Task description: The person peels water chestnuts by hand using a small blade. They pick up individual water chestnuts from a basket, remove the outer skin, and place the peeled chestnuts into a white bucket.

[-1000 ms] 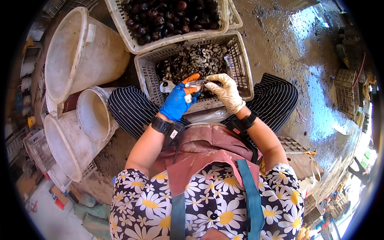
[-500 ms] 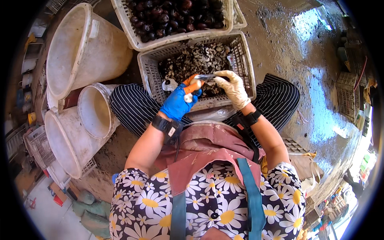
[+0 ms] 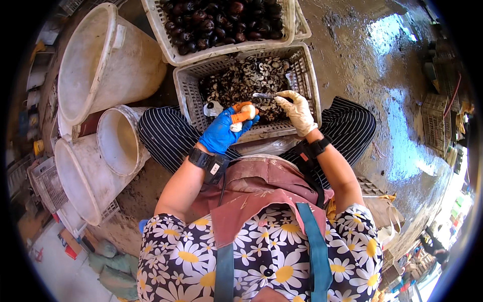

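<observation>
My left hand (image 3: 221,132), in a blue glove with orange finger covers, is closed around a peeled white water chestnut (image 3: 248,110). Another pale piece (image 3: 236,127) shows lower against its palm. In a cream glove, my right hand (image 3: 298,111) pinches a slim peeling knife (image 3: 264,95), whose blade points left, just above and apart from the white chestnut. Both hands are over the near part of a plastic crate (image 3: 311,80) with dark and white peelings (image 3: 251,75) inside.
Beyond it, a second crate (image 3: 173,56) holds many dark, glossy unpeeled water chestnuts (image 3: 216,25). Large whitish tubs (image 3: 133,55) and a smaller bucket (image 3: 121,141) stand at my left. Wet, muddy floor (image 3: 347,65) lies to the right, with more crates (image 3: 435,121) at the far side.
My hands have moved apart slightly, and the knife has come off the chestnut. My left hand has turned, so the white chestnut now shows more fully.
</observation>
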The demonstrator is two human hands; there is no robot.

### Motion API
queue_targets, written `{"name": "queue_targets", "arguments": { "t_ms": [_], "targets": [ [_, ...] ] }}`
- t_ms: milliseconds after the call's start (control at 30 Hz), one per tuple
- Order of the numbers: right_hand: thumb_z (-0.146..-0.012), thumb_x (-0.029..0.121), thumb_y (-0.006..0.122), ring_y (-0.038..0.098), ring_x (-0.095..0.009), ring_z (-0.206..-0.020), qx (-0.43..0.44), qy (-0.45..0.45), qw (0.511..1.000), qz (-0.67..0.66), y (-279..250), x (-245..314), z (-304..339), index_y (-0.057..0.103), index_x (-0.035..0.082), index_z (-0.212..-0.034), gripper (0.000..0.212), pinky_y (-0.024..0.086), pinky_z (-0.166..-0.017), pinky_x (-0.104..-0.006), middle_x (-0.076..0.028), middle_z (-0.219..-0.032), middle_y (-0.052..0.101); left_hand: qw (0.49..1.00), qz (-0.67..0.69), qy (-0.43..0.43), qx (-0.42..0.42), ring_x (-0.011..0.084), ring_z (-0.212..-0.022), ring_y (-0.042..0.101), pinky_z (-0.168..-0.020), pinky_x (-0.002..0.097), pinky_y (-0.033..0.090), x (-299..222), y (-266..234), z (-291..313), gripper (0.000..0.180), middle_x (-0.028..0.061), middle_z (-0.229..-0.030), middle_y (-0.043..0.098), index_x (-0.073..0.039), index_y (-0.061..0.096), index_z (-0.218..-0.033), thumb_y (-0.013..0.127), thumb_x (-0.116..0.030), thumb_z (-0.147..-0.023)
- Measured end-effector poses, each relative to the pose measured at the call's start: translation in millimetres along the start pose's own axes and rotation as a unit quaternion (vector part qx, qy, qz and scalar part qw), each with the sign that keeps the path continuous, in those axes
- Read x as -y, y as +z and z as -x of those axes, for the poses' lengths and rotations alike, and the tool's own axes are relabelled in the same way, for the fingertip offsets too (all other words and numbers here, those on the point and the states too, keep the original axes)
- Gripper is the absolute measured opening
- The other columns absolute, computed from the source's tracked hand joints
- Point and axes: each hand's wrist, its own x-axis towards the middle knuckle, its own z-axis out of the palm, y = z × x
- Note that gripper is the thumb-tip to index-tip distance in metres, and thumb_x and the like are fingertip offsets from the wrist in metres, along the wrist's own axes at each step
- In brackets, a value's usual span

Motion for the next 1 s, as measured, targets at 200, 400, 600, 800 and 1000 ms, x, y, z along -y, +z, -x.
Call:
{"name": "queue_targets", "arguments": {
  "t_ms": [200, 400, 600, 800, 1000],
  "targets": [
    [-0.081, 0.011, 0.069, 0.057, -0.010, -0.077, 0.006, -0.115, 0.993, -0.003, 18, -4, 1, 0.066, 0.002, -0.096, 0.018, 0.047, -0.070, -0.0245, -0.002, -0.089, 0.063, 0.999, 0.007, -0.018, 0.026, 0.0131, -0.085, 0.061, -0.065, 0.0180, 0.050, 3, -14, -5, 0.033, 0.0111, -0.110, 0.061, -0.004, 0.051, -0.122, 0.054, -0.005, -0.089],
    [-0.082, 0.014, 0.068, 0.058, -0.011, -0.081, 0.060, -0.101, 0.993, -0.004, 13, 10, 6, 0.066, 0.001, -0.096, 0.019, 0.047, -0.073, -0.0261, -0.005, -0.090, 0.064, 1.000, -0.029, -0.006, -0.009, 0.0267, -0.107, 0.057, -0.093, 0.0290, 0.049, 3, -6, -6, 0.026, 0.0180, -0.116, 0.057, 0.007, 0.054, -0.113, 0.051, -0.003, -0.089],
    [-0.082, 0.015, 0.069, 0.058, -0.010, -0.075, -0.004, 0.000, 1.000, -0.005, -4, -11, -5, 0.067, 0.001, -0.095, 0.019, 0.047, -0.069, -0.0247, -0.005, -0.084, 0.065, 0.999, -0.026, -0.007, -0.040, 0.0233, -0.101, 0.060, -0.083, 0.0259, 0.052, 3, -1, -6, 0.035, 0.0160, -0.115, 0.058, 0.001, 0.049, -0.123, 0.052, -0.003, -0.089],
    [-0.081, 0.016, 0.070, 0.056, -0.009, -0.072, 0.019, -0.040, 0.997, -0.058, 12, -9, -2, 0.067, 0.001, -0.093, 0.019, 0.047, -0.067, -0.0243, -0.003, -0.081, 0.064, 1.000, -0.010, -0.003, 0.002, 0.0104, -0.082, 0.059, -0.067, 0.0187, 0.047, 2, -6, -5, 0.044, 0.0081, -0.104, 0.063, -0.005, 0.046, -0.129, 0.057, -0.003, -0.086],
    [-0.081, 0.017, 0.070, 0.059, -0.012, -0.077, 0.051, -0.062, 0.994, -0.072, 20, -2, 8, 0.066, 0.002, -0.097, 0.022, 0.048, -0.072, -0.0266, -0.005, -0.086, 0.067, 0.978, -0.187, 0.050, -0.077, 0.0094, -0.078, 0.059, -0.063, 0.0192, 0.045, 2, 4, -6, 0.076, 0.0083, -0.096, 0.065, -0.003, 0.021, -0.143, 0.064, -0.008, -0.081]
  ]
}}
